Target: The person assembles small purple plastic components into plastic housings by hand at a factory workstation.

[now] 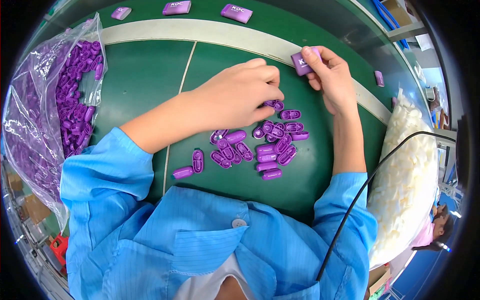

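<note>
The green counter fills most of the view, with a pale strip curving across its far side. At the counter's left edge lies a clear bag full of purple caps. At the right edge sits a bag of white parts, with a black cable arching in front of it. A person in a blue coat leans over the near edge, both forearms coming up over the counter.

Beyond the strip, near the far edge, three purple cases lie in a row. A fourth small purple piece rests near the right edge, just beside the strip.

The left hand reaches across the counter's middle, its fingers curled down; its grip is pressed together on a cap at the far end of the pile. The right hand is raised over the strip, its grip pinching a purple case between thumb and fingertips.

The pile of caps lies loose in the middle of the counter, toward the near edge, between the two forearms. Two caps sit apart at its left end.
</note>
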